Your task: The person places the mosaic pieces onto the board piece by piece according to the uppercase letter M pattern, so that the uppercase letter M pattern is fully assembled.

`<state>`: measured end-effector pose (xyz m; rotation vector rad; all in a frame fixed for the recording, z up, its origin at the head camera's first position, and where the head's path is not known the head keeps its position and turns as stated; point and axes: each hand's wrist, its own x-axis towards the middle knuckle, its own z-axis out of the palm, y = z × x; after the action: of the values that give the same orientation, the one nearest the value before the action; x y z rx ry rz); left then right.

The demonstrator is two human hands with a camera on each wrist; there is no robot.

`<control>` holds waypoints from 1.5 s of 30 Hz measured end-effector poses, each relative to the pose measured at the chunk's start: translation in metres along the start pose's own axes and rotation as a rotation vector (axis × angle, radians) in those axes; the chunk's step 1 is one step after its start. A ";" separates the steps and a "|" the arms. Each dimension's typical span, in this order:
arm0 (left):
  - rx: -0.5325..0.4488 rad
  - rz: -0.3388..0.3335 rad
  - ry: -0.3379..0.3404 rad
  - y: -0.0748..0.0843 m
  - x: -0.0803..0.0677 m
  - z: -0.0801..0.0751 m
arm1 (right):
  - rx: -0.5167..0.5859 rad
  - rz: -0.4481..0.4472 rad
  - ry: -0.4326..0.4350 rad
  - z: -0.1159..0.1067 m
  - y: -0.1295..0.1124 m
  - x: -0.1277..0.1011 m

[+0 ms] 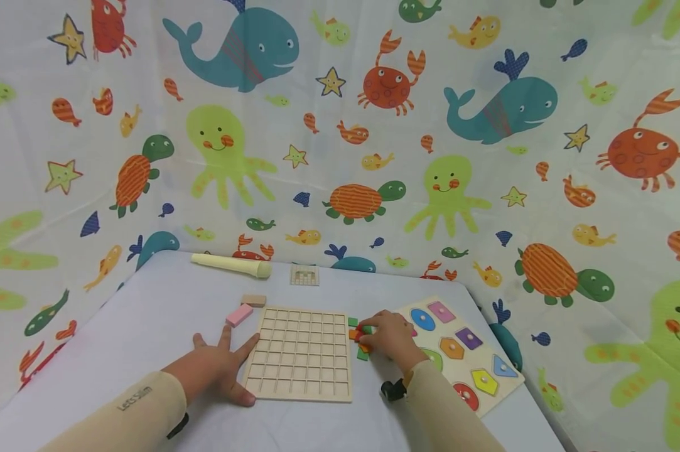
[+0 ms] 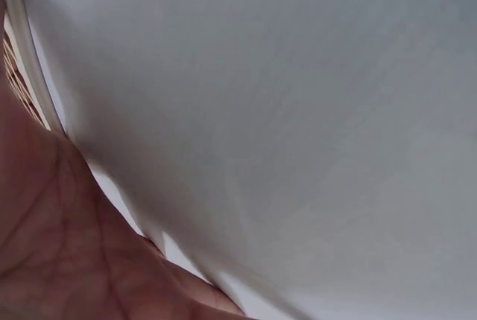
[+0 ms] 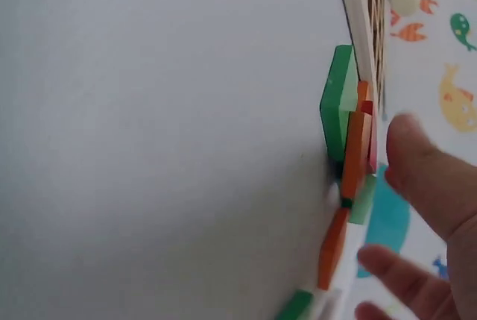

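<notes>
My left hand lies flat on the white table, fingers spread, its thumb and forefinger against the left edge of the empty wooden grid board. Only the palm and a sliver of the board show in the left wrist view. My right hand hovers over a small pile of green, orange and red flat pieces just right of the board. In the right wrist view the fingers are loosely extended beside the green piece and orange pieces, gripping nothing.
A shape puzzle board with knobbed coloured shapes lies to the right under my right forearm. A pink block, a tan block, a cream cylinder and a small grid tile lie farther back. A sea-animal curtain surrounds the table.
</notes>
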<state>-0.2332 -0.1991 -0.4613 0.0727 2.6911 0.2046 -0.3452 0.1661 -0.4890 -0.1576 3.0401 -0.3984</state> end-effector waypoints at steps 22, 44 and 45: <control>0.017 0.020 0.020 -0.006 0.003 0.007 | 0.218 0.270 0.077 0.021 -0.017 -0.009; 0.017 0.022 0.022 -0.004 -0.001 0.003 | 0.105 -0.123 0.180 0.005 -0.077 -0.014; 0.016 0.022 0.022 -0.004 -0.001 0.004 | 0.099 -0.139 0.177 0.005 -0.082 -0.014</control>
<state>-0.2310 -0.2025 -0.4652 0.1052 2.7151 0.1914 -0.3228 0.0877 -0.4721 -0.3475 3.1830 -0.6027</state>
